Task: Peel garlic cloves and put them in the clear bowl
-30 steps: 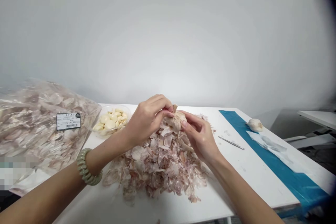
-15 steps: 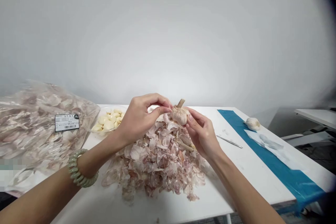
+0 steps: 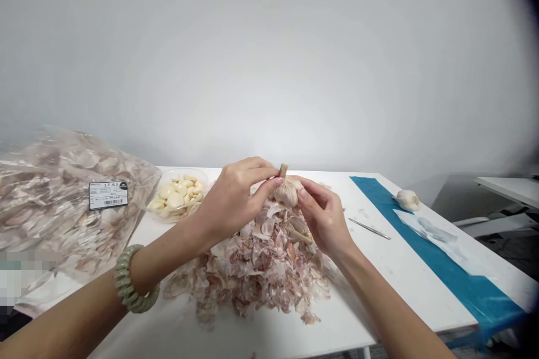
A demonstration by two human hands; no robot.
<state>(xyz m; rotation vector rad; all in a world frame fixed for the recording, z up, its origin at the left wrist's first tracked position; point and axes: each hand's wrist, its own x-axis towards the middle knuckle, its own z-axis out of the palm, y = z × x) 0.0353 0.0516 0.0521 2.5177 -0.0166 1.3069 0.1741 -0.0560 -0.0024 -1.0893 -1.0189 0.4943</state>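
A garlic bulb (image 3: pixel 287 193) with a short stiff stem is held up over a heap of papery garlic skins (image 3: pixel 265 261). My left hand (image 3: pixel 240 188), a beaded bracelet on its wrist, is closed, with thumb and forefinger pinching the bulb at its left side by the foot of the stem. From the right, my right hand (image 3: pixel 324 210) grips the bulb between thumb and fingers. Behind my left forearm stands a clear plastic bowl (image 3: pixel 145 202) holding several peeled garlic cloves (image 3: pixel 179 193).
To the left lies a large clear bag (image 3: pixel 63 196) full of garlic skins, with a price label. Metal tweezers (image 3: pixel 370 229) rest on the white table (image 3: pixel 404 269). Across its right side runs blue tape (image 3: pixel 438 252), with another garlic bulb (image 3: pixel 407 199) and a crumpled white sheet (image 3: pixel 442 238).
My left hand has shifted right and slightly down, its pinch now closer to the stem's base. The bulb has tipped a little and sits slightly lower. My right hand keeps its grip.
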